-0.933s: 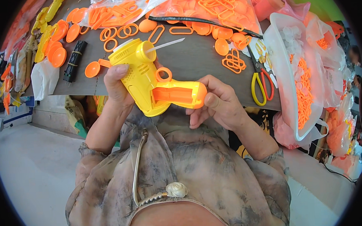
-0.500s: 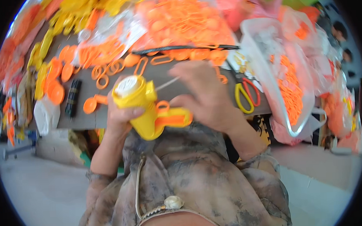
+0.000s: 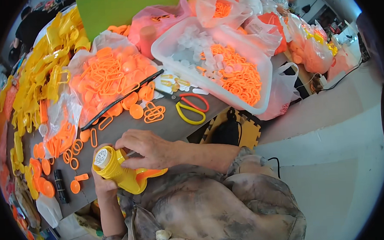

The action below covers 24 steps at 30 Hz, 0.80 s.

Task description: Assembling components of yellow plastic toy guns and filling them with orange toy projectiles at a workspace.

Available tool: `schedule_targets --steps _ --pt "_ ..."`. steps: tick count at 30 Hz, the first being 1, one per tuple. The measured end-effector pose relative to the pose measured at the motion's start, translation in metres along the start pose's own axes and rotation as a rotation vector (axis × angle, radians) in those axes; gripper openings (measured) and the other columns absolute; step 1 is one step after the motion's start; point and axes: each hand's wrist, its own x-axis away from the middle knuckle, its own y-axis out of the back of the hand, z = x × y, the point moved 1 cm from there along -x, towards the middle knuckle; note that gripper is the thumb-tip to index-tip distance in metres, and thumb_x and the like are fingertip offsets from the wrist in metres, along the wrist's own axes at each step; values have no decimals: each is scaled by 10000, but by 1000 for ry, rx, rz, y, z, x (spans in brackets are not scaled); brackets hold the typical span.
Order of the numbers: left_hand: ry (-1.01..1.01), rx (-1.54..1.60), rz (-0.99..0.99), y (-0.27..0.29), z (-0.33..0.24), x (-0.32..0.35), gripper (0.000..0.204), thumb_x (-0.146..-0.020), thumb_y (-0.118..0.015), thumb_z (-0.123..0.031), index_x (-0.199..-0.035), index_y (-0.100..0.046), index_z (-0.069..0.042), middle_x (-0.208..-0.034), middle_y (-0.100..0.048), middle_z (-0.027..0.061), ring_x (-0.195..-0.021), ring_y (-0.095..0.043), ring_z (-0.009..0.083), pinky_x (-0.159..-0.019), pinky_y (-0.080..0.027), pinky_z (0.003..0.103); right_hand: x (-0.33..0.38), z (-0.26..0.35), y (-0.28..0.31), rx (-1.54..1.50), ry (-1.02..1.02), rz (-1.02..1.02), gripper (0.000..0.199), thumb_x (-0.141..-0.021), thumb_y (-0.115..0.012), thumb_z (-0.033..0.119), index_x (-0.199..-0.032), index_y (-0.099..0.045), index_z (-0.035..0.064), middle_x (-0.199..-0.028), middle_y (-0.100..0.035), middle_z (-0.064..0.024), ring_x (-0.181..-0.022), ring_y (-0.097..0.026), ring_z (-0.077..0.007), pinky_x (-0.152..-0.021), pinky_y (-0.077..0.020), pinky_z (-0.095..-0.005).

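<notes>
A yellow plastic toy body [image 3: 128, 176], tilted, has a round white patterned insert [image 3: 102, 158] at its upper end and an orange part [image 3: 151, 172] along its lower side. My left hand [image 3: 103, 183] is wrapped around the yellow body from the left, near that insert. From the right, my right hand [image 3: 148, 148] reaches over it, with fingers bent and fingertips at the small yellow stub [image 3: 121, 155] on its side. Whatever small thing those fingertips may pinch is hidden. Orange oval rings [image 3: 93, 137] lie on the table just beyond my hands.
Scissors [image 3: 191, 109] with red and yellow handles lie on the dark table [image 3: 171, 131]. Behind them stands a clear tub [image 3: 265, 89] of small orange parts and translucent pieces. A bag of orange parts [image 3: 113, 74] and piled yellow parts [image 3: 40, 83] fill the left. A black roll [image 3: 60, 186] lies near the left edge.
My view has turned to the right. My right hand has come in from beside the toy, where a thin white strand showed, to touch its side. My left hand keeps its hold.
</notes>
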Motion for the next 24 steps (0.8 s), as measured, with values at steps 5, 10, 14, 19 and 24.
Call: schedule_targets --steps 5,10,14,19,24 --pt "69 -14 -19 14 6 7 827 -575 -809 -249 -1251 -419 24 -1134 -560 143 -990 -606 257 -839 -521 368 2 1 -2 -34 -82 16 349 -762 -695 184 -996 -510 2 -886 -550 -145 -842 -552 -323 -738 -449 -403" --pt "26 4 -59 24 14 9 726 -641 -712 -218 -1259 -420 26 -1131 -569 166 -972 -612 285 -840 -529 395 -13 2 21 105 -114 98 604 -745 -732 210 -1230 -434 11 -1137 -516 -169 -1081 -501 -308 -916 -409 -401" --pt "21 180 -133 56 17 17 682 -675 -665 -206 -1277 -421 -1 -1124 -575 164 -985 -602 300 -847 -527 415 -35 16 95 -20 -7 -235 737 -825 -621 391 -1401 -312 52 -1406 -360 -171 -1323 -325 -279 -1063 -299 -424" --pt "25 393 -193 67 28 20 627 -712 -654 -190 -1279 -443 -25 -1162 -573 158 -1047 -584 295 -872 -520 430 -37 62 167 -292 427 -742 882 -833 -399 691 -1455 -165 111 -1441 -297 -203 -1337 -272 -353 -1104 -203 -508" --pt "29 446 -155 63 29 22 608 -730 -652 -190 -1278 -448 -26 -1170 -573 156 -1070 -577 293 -879 -521 430 14 96 204 -713 714 -623 754 -836 -380 693 -1363 -410 154 -1393 -371 -226 -1298 -337 -371 -1092 -215 -562"
